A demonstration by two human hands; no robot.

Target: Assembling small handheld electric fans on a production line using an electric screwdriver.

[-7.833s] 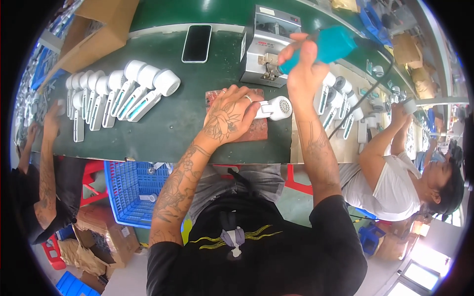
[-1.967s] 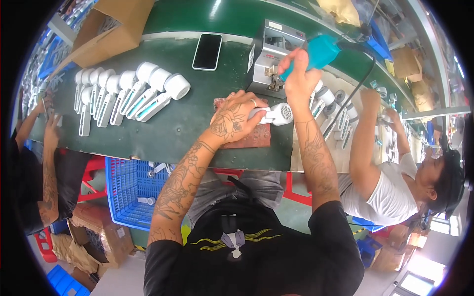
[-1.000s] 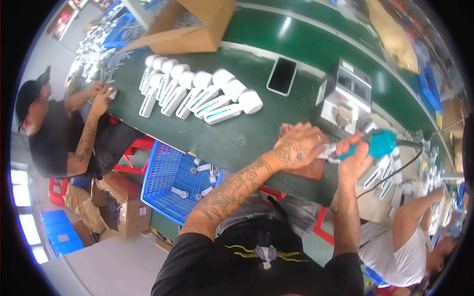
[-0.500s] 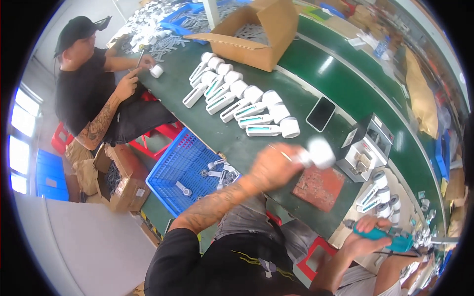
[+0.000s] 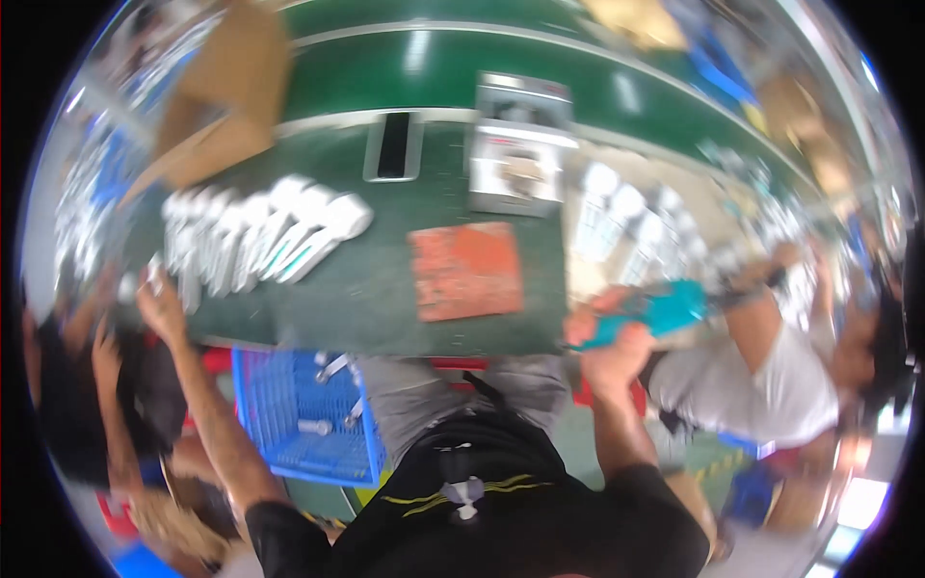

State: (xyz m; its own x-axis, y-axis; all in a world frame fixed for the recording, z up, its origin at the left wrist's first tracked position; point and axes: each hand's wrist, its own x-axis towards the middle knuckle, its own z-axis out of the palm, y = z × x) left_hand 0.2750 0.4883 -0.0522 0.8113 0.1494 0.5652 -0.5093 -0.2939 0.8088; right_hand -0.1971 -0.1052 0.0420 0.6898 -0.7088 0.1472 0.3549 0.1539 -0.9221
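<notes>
My left hand (image 5: pixel 162 306) is stretched out to the far left of the table. Its blurred fingers look closed at the tips, with a small white thing between them that I cannot make out. Just right of it lies a row of several white handled pieces with round heads (image 5: pixel 332 220), some with a teal strip along the handle. My right hand (image 5: pixel 615 352) grips a teal electric screwdriver (image 5: pixel 665 310) at the table's right edge, beyond the flat red pad (image 5: pixel 467 272) on the green table (image 5: pixel 366 303).
A phone (image 5: pixel 393 146) and a grey box-shaped device (image 5: pixel 520 154) stand at the back. More white pieces (image 5: pixel 617 222) lie on the right. A blue basket (image 5: pixel 308 467) with a few parts is below the table edge. A cardboard box (image 5: pixel 246 87) sits far left. Co-workers sit on both sides.
My left hand has swung far left from above the red pad, and the white round-headed piece is no longer above it. The view has turned right; my right hand still holds the screwdriver.
</notes>
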